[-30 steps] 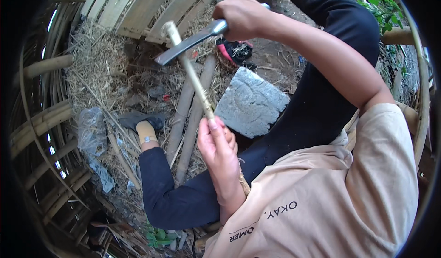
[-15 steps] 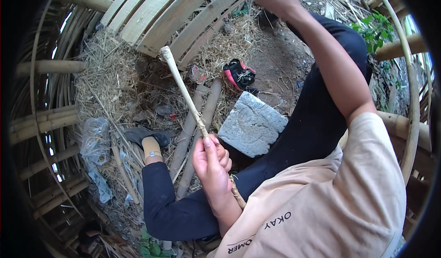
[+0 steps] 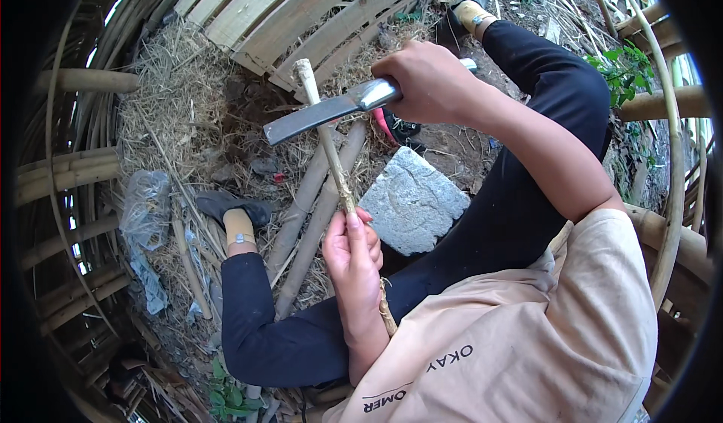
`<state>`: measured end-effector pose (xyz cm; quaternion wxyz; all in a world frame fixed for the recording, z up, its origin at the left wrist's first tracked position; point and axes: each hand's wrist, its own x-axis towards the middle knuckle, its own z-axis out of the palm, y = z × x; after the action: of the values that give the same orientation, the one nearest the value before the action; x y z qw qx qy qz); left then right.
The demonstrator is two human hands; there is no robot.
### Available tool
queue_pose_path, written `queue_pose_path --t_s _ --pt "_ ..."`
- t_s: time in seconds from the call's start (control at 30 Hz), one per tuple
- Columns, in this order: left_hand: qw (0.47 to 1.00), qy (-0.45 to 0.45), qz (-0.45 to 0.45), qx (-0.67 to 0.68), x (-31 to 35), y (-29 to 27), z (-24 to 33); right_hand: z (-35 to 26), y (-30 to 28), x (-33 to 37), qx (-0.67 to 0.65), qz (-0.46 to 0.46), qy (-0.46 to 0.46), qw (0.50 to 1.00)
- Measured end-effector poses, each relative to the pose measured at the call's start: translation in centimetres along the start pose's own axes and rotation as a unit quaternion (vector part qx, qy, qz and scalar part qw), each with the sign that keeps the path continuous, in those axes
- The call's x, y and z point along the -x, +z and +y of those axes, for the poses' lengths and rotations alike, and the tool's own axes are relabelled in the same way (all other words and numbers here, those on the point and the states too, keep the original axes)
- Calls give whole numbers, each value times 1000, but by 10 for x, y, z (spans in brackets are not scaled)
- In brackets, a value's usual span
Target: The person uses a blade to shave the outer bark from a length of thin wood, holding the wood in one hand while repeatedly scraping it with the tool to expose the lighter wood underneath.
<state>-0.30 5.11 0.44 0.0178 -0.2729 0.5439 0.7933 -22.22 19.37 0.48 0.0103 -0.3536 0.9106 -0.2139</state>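
Note:
My left hand (image 3: 352, 261) is closed round a pale stick (image 3: 334, 159) held upright at a slant. Its upper part is bare and smooth, while rough bits cling just above my fingers. The stick's lower end comes out below the hand against my shirt. In my right hand (image 3: 429, 80), the fist grips the silver handle of a knife (image 3: 312, 118) with a broad, square-ended blade. That blade crosses in front of the stick below its top end; whether the two touch I cannot tell.
A grey stone block (image 3: 414, 201) lies between my legs. Two bamboo poles (image 3: 307, 205) rest beside it on the straw-strewn ground. A slatted wooden panel (image 3: 316, 28) stands ahead, crumpled clear plastic (image 3: 146, 208) lies at left, and a red-and-black object (image 3: 395, 129) is partly hidden by the knife.
My right hand has come down and left from the upper edge, bringing the knife across the stick. The stick has shifted slightly right and stands steeper, still in my left hand.

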Motion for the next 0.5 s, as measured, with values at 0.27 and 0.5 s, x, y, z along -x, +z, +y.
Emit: queue_pose_path --t_s 0.27,0.5 --pt "1000 -17 9 -1 0 -7 -7 7 34 -18 28 -7 18 999" --pt "994 30 62 -81 9 -7 -2 2 44 -34 -17 20 15 1000"
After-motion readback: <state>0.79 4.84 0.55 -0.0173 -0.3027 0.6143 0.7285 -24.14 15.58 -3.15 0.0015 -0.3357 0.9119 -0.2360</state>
